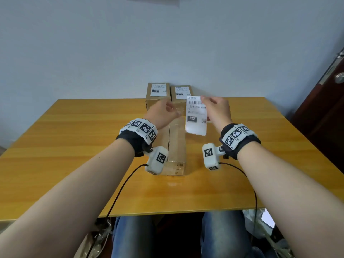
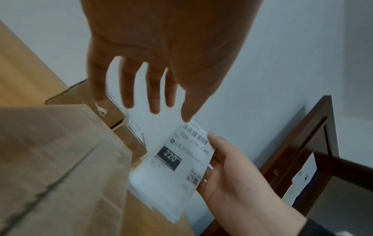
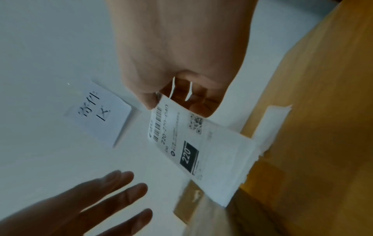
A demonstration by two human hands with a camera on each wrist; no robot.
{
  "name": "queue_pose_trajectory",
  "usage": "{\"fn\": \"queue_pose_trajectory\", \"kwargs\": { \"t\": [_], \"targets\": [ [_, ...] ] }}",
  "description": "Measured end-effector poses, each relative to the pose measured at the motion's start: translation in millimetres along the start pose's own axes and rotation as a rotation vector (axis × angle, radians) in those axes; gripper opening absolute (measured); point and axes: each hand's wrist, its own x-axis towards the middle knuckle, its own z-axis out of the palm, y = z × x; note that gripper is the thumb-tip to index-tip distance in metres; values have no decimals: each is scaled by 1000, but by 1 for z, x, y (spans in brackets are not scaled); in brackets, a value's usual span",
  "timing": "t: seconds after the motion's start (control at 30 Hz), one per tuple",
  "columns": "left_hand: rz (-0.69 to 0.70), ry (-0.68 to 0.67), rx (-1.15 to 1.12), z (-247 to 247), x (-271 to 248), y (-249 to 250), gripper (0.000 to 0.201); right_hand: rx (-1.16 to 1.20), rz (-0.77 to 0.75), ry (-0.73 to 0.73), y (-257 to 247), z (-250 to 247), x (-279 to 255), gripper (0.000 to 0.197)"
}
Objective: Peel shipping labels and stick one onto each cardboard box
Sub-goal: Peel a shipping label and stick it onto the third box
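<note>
My right hand (image 1: 214, 107) pinches a stack of white shipping labels (image 1: 196, 116) marked "220" by its top right corner, held upright above the table; the stack (image 2: 177, 161) (image 3: 193, 146) shows clearly in both wrist views. My left hand (image 1: 165, 112) hovers just left of the labels with fingers (image 2: 153, 95) spread and straight, holding nothing. A long plain cardboard box (image 1: 176, 144) lies under both hands, running toward me. Two smaller boxes at the back, the left one (image 1: 157, 94) and the right one (image 1: 180, 95), each carry a label on top.
The wooden table (image 1: 74, 155) reaches the pale wall behind the boxes. A dark wooden door (image 1: 327, 112) stands at the right. A handwritten paper note (image 3: 98, 111) hangs on the wall. Cables run from both wrist cameras over the table's near edge.
</note>
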Motion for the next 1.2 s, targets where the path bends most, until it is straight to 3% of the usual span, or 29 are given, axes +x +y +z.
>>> {"fn": "queue_pose_trajectory", "kwargs": {
  "t": [0.1,0.2,0.3,0.57,1.2],
  "targets": [
    [-33,188,-280,-8,-1,11,19,50,-72,-8,-17,4,-2,40],
    [-36,156,-505,-12,-6,21,12,119,-134,-49,-30,9,-6,15],
    [-20,150,-632,-14,-10,27,16,200,-138,-104,-33,16,-8,15],
    [27,147,-619,-15,-15,25,18,239,-146,-264,-33,22,-16,17],
    [7,103,-592,-15,-18,24,21,188,-230,-309,-28,20,-19,8]
  ]
}}
